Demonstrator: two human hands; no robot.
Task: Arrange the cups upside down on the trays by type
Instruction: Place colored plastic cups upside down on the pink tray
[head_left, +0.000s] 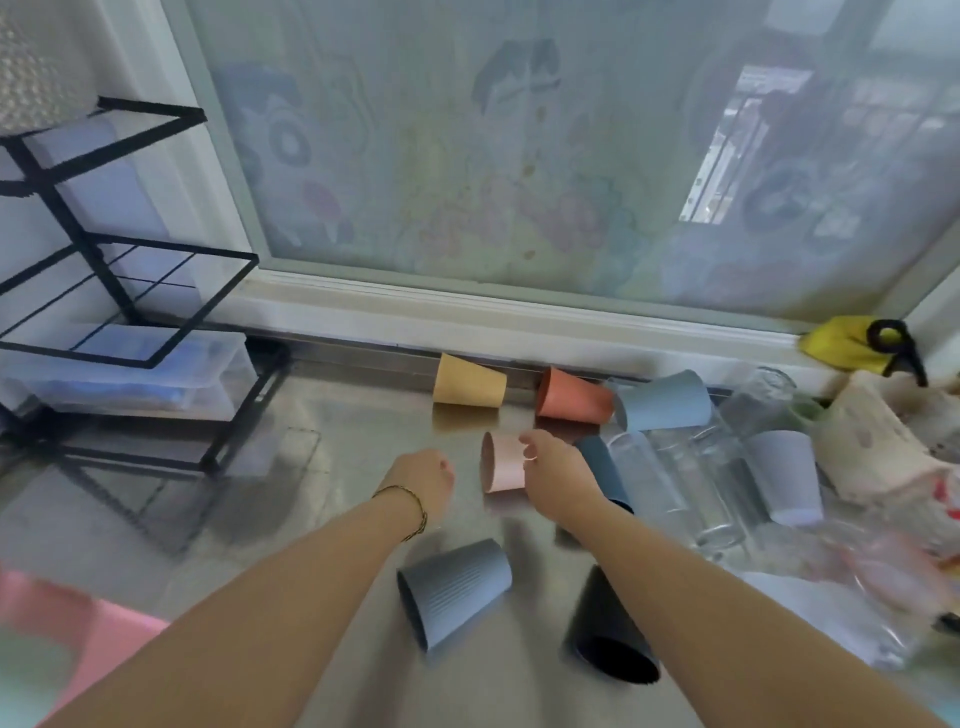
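Note:
Several plastic cups lie on their sides on a steel counter. My right hand (553, 475) grips a pale pink cup (501, 462) lying sideways at the centre. My left hand (423, 480) hovers just left of it with fingers curled, holding nothing. Behind them lie a yellow cup (467, 381), an orange cup (571, 395) and a light blue cup (662, 400). A grey ribbed cup (454, 590) and a black cup (610, 634) lie near me. A dark blue cup (602, 462) is partly hidden by my right wrist. Clear glasses (675, 483) lie to the right with a grey cup (787, 478).
A black wire rack (130, 291) with a clear plastic box (156, 374) stands at the left. A pink tray corner (62, 629) shows at the bottom left. A frosted window (519, 156) backs the counter. Cloth, bags and a yellow item (841, 343) crowd the right side.

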